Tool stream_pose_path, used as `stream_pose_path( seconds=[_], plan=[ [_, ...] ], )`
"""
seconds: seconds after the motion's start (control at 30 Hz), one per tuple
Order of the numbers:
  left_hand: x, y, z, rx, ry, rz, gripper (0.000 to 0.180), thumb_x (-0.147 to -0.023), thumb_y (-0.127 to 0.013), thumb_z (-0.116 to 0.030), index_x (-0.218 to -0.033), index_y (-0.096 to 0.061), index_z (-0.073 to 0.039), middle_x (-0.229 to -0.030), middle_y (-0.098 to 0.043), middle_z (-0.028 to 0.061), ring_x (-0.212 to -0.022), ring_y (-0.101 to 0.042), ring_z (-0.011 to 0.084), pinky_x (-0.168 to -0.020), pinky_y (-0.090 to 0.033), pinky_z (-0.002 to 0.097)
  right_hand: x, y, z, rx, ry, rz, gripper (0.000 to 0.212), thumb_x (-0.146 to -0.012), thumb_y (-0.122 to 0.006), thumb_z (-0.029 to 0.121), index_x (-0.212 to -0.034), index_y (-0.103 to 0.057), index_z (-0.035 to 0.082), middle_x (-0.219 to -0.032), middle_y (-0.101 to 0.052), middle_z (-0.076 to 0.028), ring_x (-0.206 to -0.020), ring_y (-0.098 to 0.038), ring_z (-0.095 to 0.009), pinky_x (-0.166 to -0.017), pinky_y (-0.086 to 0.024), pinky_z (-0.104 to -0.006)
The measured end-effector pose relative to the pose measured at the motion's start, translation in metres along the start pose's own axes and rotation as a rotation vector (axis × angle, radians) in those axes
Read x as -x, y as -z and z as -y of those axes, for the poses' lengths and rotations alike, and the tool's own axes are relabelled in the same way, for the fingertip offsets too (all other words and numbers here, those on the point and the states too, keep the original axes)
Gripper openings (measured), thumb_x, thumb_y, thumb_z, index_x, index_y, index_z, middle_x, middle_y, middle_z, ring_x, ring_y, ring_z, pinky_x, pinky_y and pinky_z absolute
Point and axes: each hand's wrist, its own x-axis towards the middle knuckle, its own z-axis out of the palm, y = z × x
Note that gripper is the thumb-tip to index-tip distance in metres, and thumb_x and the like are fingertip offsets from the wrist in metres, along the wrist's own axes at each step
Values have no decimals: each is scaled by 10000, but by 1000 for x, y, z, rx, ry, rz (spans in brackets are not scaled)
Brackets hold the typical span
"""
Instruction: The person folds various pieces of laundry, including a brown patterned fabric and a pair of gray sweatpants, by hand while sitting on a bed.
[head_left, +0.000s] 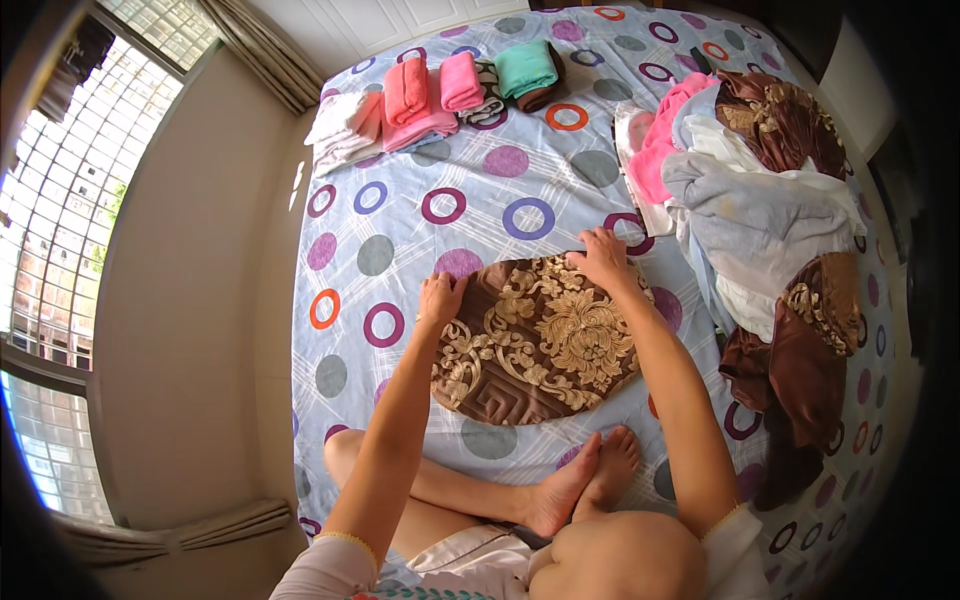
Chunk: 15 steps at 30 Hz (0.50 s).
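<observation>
Brown and gold patterned cloth, spread flat on bed, both hands on its far edge.

Left hand [441, 297]: fingers flat and together, pressing the cloth [535, 340] at its far left corner. Right hand [603, 258]: fingers spread, flat on the far right corner. Bed sheet [400, 215], pale with coloured rings, underneath. Beyond the fingers: row of folded towels [440, 90]. Right of the right fingers: unfolded laundry heap [760, 200].

Brown gold-patterned cloth [535, 340] flat on bedsheet [480, 200]
</observation>
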Motion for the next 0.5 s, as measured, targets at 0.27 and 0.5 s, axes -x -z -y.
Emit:
stream_pose_path(
  seconds=[0.27, 0.5],
  plan=[
    [-5, 10, 12, 328, 0, 104, 304, -805, -532, -322, -799, -542, -18, -764, -577, 182, -730, -558, 326, -648, -424, 412, -1, -13, -14, -147, -48, -1, 217, -755, -597, 264, -724, -513, 66, -770, -606, -120, -823, -559, -272, -718, -395, -395],
    [12, -1, 0, -107, 16, -12, 175, -854, -461, -229, -841, -455, -55, -769, -588, 165, -759, -562, 333, -647, -420, 426, 8, -26, -2, 215, 5, -85, 114, -822, -481, 142, -903, -511, 67, -894, -568, -105, -926, -513, -233, -791, -373, -388]
  ],
)
